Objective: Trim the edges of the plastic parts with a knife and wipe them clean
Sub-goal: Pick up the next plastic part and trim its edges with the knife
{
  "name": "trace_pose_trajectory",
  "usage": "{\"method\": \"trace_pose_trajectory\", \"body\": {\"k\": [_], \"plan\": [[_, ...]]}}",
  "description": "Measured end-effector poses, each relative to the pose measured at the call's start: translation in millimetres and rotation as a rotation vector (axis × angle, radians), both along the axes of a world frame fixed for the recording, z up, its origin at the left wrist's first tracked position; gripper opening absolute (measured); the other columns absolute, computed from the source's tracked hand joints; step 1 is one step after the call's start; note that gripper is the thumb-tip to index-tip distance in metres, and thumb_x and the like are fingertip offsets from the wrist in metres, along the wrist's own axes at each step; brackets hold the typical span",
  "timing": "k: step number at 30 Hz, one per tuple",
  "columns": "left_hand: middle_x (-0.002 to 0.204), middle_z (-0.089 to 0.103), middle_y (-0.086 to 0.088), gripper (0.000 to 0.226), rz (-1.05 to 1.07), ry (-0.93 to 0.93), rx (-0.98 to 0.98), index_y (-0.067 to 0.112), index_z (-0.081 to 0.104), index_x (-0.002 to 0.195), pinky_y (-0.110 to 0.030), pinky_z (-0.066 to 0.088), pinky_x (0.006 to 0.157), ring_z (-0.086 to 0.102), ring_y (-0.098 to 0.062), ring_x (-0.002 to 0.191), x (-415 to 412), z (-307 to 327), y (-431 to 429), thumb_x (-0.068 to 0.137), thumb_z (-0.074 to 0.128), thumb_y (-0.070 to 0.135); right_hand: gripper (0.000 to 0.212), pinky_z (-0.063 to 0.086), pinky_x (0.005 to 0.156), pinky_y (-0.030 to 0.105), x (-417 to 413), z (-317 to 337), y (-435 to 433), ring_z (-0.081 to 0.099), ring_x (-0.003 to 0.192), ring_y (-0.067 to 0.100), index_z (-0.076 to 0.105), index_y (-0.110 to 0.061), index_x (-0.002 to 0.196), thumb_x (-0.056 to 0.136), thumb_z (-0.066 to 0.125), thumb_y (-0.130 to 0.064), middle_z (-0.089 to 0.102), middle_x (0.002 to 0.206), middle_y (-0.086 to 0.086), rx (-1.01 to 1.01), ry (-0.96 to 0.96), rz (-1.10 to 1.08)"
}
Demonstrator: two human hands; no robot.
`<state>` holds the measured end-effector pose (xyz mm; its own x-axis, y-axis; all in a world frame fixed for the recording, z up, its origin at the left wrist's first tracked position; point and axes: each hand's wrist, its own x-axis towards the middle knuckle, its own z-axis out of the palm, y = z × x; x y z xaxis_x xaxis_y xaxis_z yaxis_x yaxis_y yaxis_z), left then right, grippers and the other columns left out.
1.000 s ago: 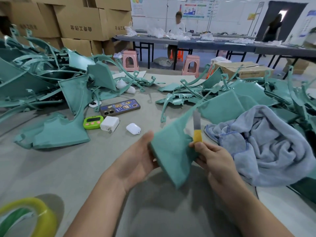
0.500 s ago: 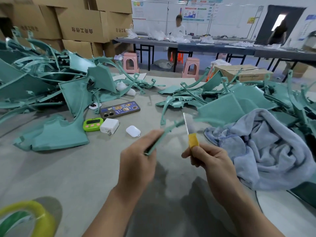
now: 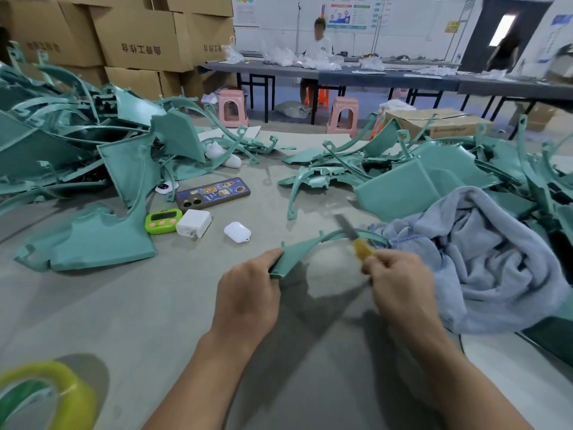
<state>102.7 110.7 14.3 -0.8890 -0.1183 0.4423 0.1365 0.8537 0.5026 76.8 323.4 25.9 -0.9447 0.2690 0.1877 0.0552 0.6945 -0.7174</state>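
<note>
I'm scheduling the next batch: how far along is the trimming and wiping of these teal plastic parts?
Done: no part can be told as finished; the left heap and right heap look alike. In hand: the left hand holds one curved part while the right hand sets the knife at its rim. Left: wiping it with the cloth lying beside, then both heaps.

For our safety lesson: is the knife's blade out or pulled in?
Out. On the knife, a grey blade sticks up past the yellow handle held in the right hand.
</note>
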Motion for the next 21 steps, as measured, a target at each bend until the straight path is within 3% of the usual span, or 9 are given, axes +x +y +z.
{"method": "trace_pose_trajectory", "body": {"k": [2, 5, 7, 10, 13, 15, 18, 21], "plan": [[0.097, 0.077, -0.001, 0.054, 0.009, 0.008, -0.014, 0.034, 0.071, 0.121, -0.04, 0.056, 0.07, 0.066, -0.04, 0.087, 0, -1, -1, 0.079, 0.058, 0.002, 0.027, 0.041, 0.059, 0.039, -7, -1, 12, 0.06, 0.068, 0.035, 0.062, -0.005, 0.066, 0.091, 0.06, -0.015, 0.061, 0.058, 0.005, 0.048, 0.101, -0.154], [0.099, 0.077, -0.001, 0.057, 0.015, 0.005, -0.014, 0.034, 0.071, 0.122, -0.04, 0.057, 0.071, 0.067, -0.04, 0.088, 0, -3, -1, 0.077, 0.059, 0.001, 0.021, 0.035, 0.048, 0.03, 9, -4, 0, 0.047, 0.05, 0.014, 0.067, -0.013, 0.069, 0.085, 0.063, -0.026, 0.054, 0.049, -0.005, -0.232, 0.17, 0.239], [0.1, 0.078, 0.0, 0.056, 0.03, 0.019, -0.018, 0.034, 0.071, 0.122, -0.04, 0.057, 0.073, 0.068, -0.039, 0.089, 0, -3, -1, 0.077, 0.059, 0.002, 0.022, 0.031, 0.046, 0.028, 17, -9, -11, 0.04, 0.046, 0.006, 0.065, -0.015, 0.07, 0.082, 0.062, -0.032, 0.049, 0.048, -0.007, -0.229, 0.102, 0.431], [0.096, 0.078, 0.0, 0.052, 0.04, 0.036, -0.042, 0.035, 0.073, 0.119, -0.039, 0.055, 0.068, 0.068, -0.04, 0.085, -1, -2, -1, 0.079, 0.054, 0.008, 0.036, 0.034, 0.052, 0.033, -1, -11, 5, 0.052, 0.055, 0.018, 0.06, -0.012, 0.059, 0.092, 0.062, -0.026, 0.056, 0.049, -0.005, -0.03, 0.055, 0.114], [0.091, 0.077, -0.001, 0.052, 0.057, 0.037, -0.02, 0.037, 0.074, 0.117, -0.039, 0.054, 0.065, 0.068, -0.04, 0.081, -1, -3, -2, 0.079, 0.061, 0.003, 0.05, 0.028, 0.064, 0.038, -7, -2, 32, 0.059, 0.075, 0.038, 0.046, -0.012, 0.054, 0.1, 0.055, -0.028, 0.066, 0.067, 0.016, 0.156, 0.059, -0.235], [0.092, 0.077, -0.001, 0.054, 0.069, 0.024, -0.017, 0.038, 0.074, 0.117, -0.039, 0.054, 0.066, 0.068, -0.04, 0.082, -2, -2, -1, 0.079, 0.063, 0.002, 0.044, 0.023, 0.063, 0.035, -5, -2, 32, 0.056, 0.066, 0.033, 0.047, -0.012, 0.055, 0.096, 0.057, -0.023, 0.06, 0.055, 0.004, 0.087, 0.137, -0.178], [0.095, 0.078, 0.0, 0.053, 0.06, 0.027, -0.019, 0.038, 0.074, 0.118, -0.039, 0.055, 0.068, 0.068, -0.04, 0.085, -2, -2, -1, 0.08, 0.063, 0.002, 0.025, 0.026, 0.051, 0.033, 3, -7, 6, 0.039, 0.045, 0.013, 0.053, -0.01, 0.061, 0.083, 0.059, -0.022, 0.047, 0.043, -0.005, -0.171, 0.133, 0.139], [0.089, 0.077, -0.001, 0.051, 0.061, 0.03, -0.049, 0.037, 0.074, 0.116, -0.038, 0.053, 0.063, 0.067, -0.04, 0.08, -1, -1, -3, 0.08, 0.063, 0.003, 0.046, 0.026, 0.053, 0.04, -5, -10, 10, 0.04, 0.05, 0.02, 0.045, -0.006, 0.055, 0.094, 0.057, -0.027, 0.047, 0.046, -0.001, -0.016, 0.081, -0.025]]}}
